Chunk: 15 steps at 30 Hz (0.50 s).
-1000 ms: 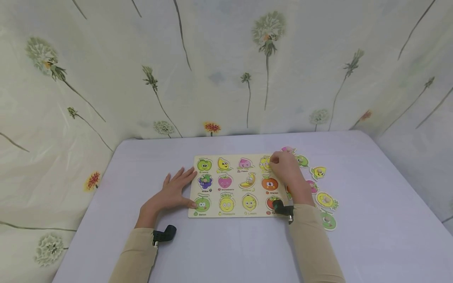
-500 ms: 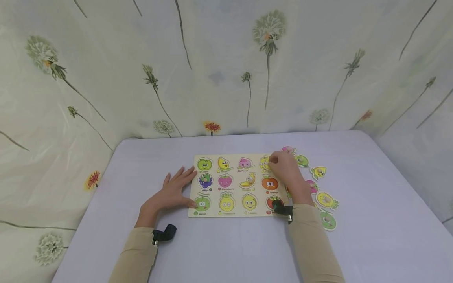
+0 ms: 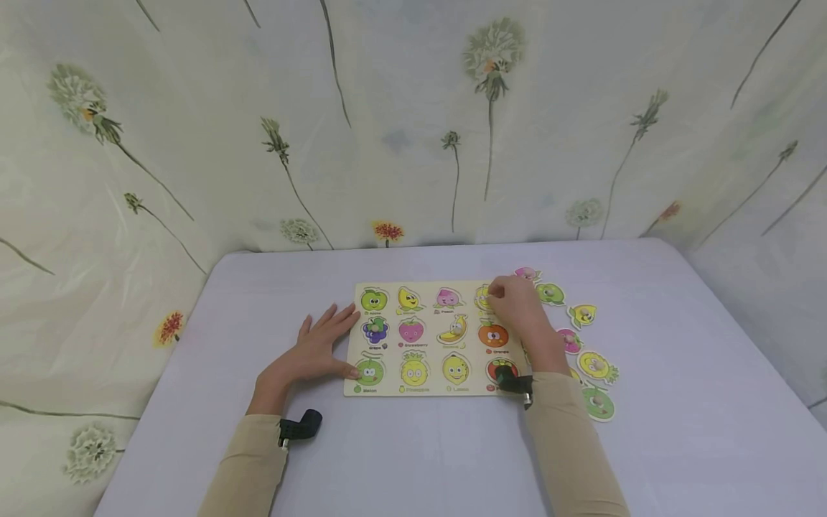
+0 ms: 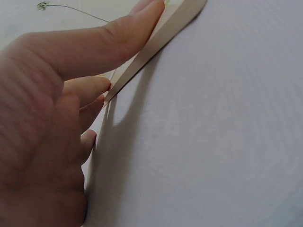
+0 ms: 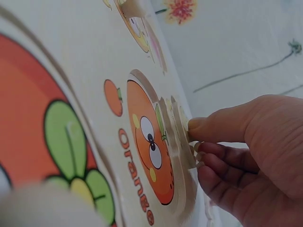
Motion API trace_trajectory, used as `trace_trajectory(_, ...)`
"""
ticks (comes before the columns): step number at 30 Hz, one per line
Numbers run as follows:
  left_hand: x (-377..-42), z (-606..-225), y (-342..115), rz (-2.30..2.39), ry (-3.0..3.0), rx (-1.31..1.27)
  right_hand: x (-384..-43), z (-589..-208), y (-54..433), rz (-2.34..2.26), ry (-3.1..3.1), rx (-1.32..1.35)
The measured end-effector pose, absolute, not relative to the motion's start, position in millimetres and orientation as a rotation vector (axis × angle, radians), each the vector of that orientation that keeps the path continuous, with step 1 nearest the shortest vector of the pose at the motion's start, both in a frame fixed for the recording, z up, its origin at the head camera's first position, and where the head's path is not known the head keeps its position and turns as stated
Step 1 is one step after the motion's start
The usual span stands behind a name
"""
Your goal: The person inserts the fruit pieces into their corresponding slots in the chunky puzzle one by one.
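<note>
A wooden fruit puzzle board [image 3: 388, 391] lies on the table, printed with fruit faces and names. My left hand [image 3: 314, 353] rests along its left edge, fingers spread, thumb at the corner by the melon picture [image 3: 370, 373]. In the left wrist view that thumb [image 4: 113, 42] lies over the board's rim. At the upper right recess my right hand [image 3: 522, 305] pinches a yellow fruit puzzle piece [image 3: 482, 296], mostly hidden by the fingers. The right wrist view shows thumb and fingertips at that piece's edge, beyond the orange picture [image 5: 149, 142]. Knobbed grape [image 3: 375, 331] and banana [image 3: 454, 329] pieces sit in their recesses.
Loose fruit pieces lie right of the board: a pink one [image 3: 528, 273], a green one [image 3: 550, 293], a yellow one [image 3: 583, 314], a pineapple [image 3: 595, 366] and a melon [image 3: 599, 403]. My right forearm [image 3: 571, 445] covers others partly. A flowered cloth hangs behind the table.
The right hand has shifted very slightly left at the upper right recess, with the yellow piece still pinched. The left hand has stayed at the board's edge.
</note>
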<state>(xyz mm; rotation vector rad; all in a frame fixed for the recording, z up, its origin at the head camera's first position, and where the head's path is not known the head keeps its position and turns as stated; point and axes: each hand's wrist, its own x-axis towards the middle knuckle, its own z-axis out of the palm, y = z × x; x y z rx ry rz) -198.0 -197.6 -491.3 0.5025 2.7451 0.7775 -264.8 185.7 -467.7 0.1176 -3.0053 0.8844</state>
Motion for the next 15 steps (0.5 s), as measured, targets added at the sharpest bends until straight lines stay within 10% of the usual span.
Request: trace_trajectory(15,-198.3,-492.7,-197.6,0.77,2.753,0.501,-269.9,-474.5,181.8,0.891,-3.028,0.122)
